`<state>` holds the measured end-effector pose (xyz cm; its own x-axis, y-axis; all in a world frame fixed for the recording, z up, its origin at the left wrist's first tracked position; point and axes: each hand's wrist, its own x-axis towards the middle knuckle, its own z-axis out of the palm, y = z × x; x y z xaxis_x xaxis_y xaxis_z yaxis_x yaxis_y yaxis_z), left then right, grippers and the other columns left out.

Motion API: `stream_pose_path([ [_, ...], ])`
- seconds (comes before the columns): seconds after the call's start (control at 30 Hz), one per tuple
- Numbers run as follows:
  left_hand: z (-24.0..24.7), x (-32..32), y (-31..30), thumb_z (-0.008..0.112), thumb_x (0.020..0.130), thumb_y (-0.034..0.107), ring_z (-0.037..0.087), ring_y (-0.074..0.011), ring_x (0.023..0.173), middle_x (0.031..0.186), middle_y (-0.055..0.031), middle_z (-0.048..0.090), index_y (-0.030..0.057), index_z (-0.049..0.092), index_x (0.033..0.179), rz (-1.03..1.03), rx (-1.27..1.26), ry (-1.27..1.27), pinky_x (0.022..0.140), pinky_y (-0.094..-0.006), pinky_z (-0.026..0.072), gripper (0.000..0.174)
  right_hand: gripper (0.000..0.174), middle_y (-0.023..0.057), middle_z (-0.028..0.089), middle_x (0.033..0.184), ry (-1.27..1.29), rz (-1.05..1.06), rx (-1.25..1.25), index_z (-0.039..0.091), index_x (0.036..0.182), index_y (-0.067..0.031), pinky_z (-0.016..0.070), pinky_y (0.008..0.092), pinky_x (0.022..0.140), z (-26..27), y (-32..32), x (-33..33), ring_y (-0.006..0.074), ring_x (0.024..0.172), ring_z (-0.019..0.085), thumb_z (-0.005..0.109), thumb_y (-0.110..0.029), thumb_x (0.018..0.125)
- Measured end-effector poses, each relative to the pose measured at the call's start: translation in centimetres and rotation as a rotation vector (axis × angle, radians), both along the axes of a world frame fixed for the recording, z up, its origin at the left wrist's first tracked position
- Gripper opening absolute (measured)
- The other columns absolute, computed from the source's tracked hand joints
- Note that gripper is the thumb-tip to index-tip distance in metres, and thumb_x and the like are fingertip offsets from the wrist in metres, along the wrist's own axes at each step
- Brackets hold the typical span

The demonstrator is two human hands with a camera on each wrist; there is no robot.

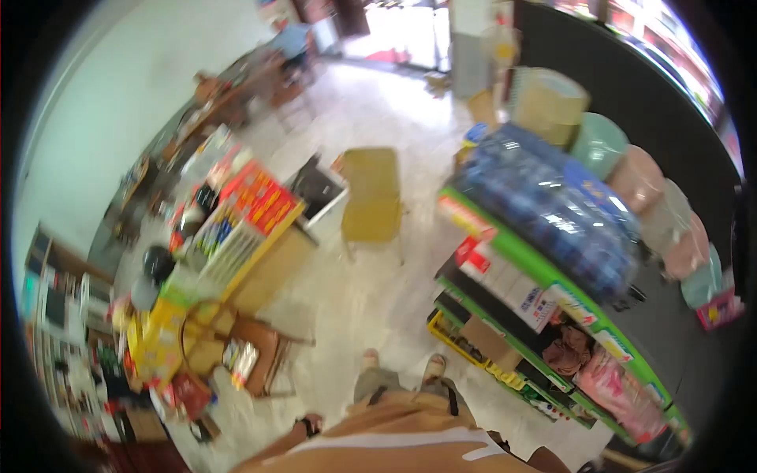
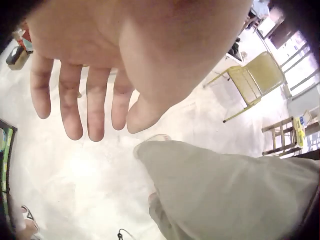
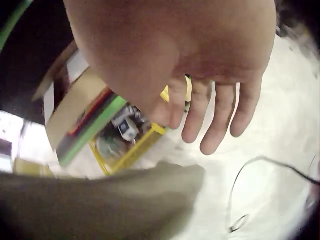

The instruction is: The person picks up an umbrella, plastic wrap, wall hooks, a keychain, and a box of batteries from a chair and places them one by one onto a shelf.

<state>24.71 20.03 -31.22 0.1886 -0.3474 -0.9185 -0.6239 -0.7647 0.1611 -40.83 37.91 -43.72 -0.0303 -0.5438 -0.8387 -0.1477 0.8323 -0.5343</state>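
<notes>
My left hand (image 2: 105,65) hangs with fingers spread and straight, holding nothing; beside it is a grey-green trouser leg (image 2: 215,185). In the head view the same left hand (image 1: 310,426) shows at the bottom, a dark band on its wrist. My right hand (image 3: 195,75) hangs with relaxed fingers and nothing in them, above another part of the trousers (image 3: 100,205) and near a yellow crate (image 3: 135,154) of small items. In the head view the right hand cannot be made out.
A yellow chair (image 1: 371,197) stands ahead on the pale floor (image 1: 331,315). Green-edged shelves (image 1: 552,292) with wrapped goods are on the right. A wooden chair (image 1: 264,355) and loaded table (image 1: 268,264) are on the left. A person (image 1: 292,39) sits far back.
</notes>
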Motion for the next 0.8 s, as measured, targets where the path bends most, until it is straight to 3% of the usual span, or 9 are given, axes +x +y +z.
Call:
stream_pose_path([
  [0.23, -14.3, 0.3, -2.9, 0.051, 0.101, 0.047, 0.064, -0.0261, 0.105, 0.117, -0.0139, 0.069, 0.0126, 0.065, 0.125, -0.338, -0.981, 0.131, 0.097, -0.0420, 0.0490, 0.044, 0.029, 0.0137, 0.066, 0.088, 0.652, 1.156, -0.760, 0.067, 0.101, -0.0067, 0.0536, 0.0429, 0.069, 2.1, -13.6, -1.6, 0.0288, 0.078, 0.065, 0.062, -0.033, 0.091],
  [0.27, -5.6, -1.8, -5.0, 0.055, 0.100, 0.043, 0.065, -0.0267, 0.101, 0.113, -0.0132, 0.070, 0.0110, 0.066, 0.122, -0.188, -0.903, 0.245, 0.094, -0.0405, 0.0501, 0.040, 0.028, 0.0133, 0.066, 0.086, 0.652, 1.175, -0.821, 0.067, 0.100, -0.0074, 0.0529, 0.0425, 0.067, 2.2, -16.8, -0.9, 0.0289, 0.076, 0.064, 0.063, -0.034, 0.091],
  [0.3, 9.6, -5.5, -8.4, 0.058, 0.099, 0.038, 0.066, -0.0272, 0.098, 0.109, -0.0126, 0.070, 0.0094, 0.067, 0.119, -0.029, -0.828, 0.344, 0.090, -0.0389, 0.0513, 0.036, 0.028, 0.0129, 0.065, 0.084, 0.645, 1.138, -0.877, 0.067, 0.098, -0.0082, 0.0521, 0.0421, 0.066, 2.7, -20.2, 1.2, 0.0290, 0.074, 0.063, 0.064, -0.036, 0.091],
  [0.37, 13.3, -5.0, -9.2, 0.063, 0.096, 0.030, 0.067, -0.0228, 0.093, 0.101, -0.0108, 0.072, 0.0084, 0.067, 0.114, 0.083, -0.932, 0.433, 0.083, -0.0362, 0.0525, 0.029, 0.025, 0.0053, 0.065, 0.088, -0.040, 0.136, -0.232, 0.064, 0.105, -0.0098, 0.0505, 0.0357, 0.061, 4.2, -27.9, 6.8, 0.0227, 0.071, 0.063, 0.056, -0.034, 0.102],
  [0.47, 13.2, -1.4, -6.5, 0.064, 0.095, 0.028, 0.067, -0.0187, 0.090, 0.100, -0.0078, 0.071, 0.0073, 0.067, 0.112, 0.252, -0.950, 0.467, 0.082, -0.0341, 0.0528, 0.027, 0.025, 0.0002, 0.066, 0.090, -0.173, 0.118, -0.415, 0.064, 0.109, -0.0137, 0.0435, 0.0248, 0.054, 7.2, -36.7, 15.5, 0.0126, 0.075, 0.065, 0.061, -0.037, 0.100],
  [0.63, 0.7, 7.1, 9.3, 0.064, 0.097, 0.027, 0.064, -0.0128, 0.079, 0.086, -0.0040, 0.069, 0.0043, 0.069, 0.105, 0.622, -0.970, 0.275, 0.070, -0.0296, 0.0521, 0.024, 0.024, 0.0014, 0.070, 0.099, -0.091, 0.586, -0.502, 0.065, 0.112, -0.0129, 0.0486, 0.0254, 0.067, 14.0, -41.7, 30.4, 0.0124, 0.081, 0.067, 0.062, -0.033, 0.101],
  [0.7, -5.0, 10.1, 18.6, 0.059, 0.089, 0.028, 0.069, -0.0302, 0.088, 0.091, -0.0161, 0.072, 0.0075, 0.074, 0.098, 0.774, -0.539, 0.049, 0.079, -0.0439, 0.0538, 0.026, 0.023, 0.0020, 0.070, 0.101, -0.129, 0.674, -0.476, 0.065, 0.112, -0.0127, 0.0493, 0.0254, 0.072, 14.0, -41.2, 34.8, 0.0127, 0.083, 0.067, 0.062, -0.032, 0.100],
  [0.77, -10.4, 12.2, 30.1, 0.064, 0.086, 0.029, 0.070, -0.0340, 0.088, 0.095, -0.0162, 0.074, 0.0091, 0.074, 0.088, -0.213, -0.551, -0.396, 0.079, -0.0469, 0.0555, 0.022, 0.024, 0.0022, 0.071, 0.101, -0.087, 0.799, -0.437, 0.065, 0.112, -0.0120, 0.0497, 0.0257, 0.070, 13.3, -39.7, 37.2, 0.0130, 0.083, 0.067, 0.061, -0.033, 0.100],
  [0.8, -10.7, 12.3, 34.7, 0.064, 0.087, 0.029, 0.070, -0.0301, 0.083, 0.094, -0.0139, 0.074, 0.0082, 0.073, 0.093, -0.080, -0.459, -0.332, 0.073, -0.0447, 0.0547, 0.023, 0.025, 0.0023, 0.071, 0.102, -0.066, 0.859, -0.416, 0.065, 0.111, -0.0117, 0.0499, 0.0259, 0.069, 12.8, -38.8, 37.7, 0.0132, 0.084, 0.067, 0.061, -0.033, 0.100],
])
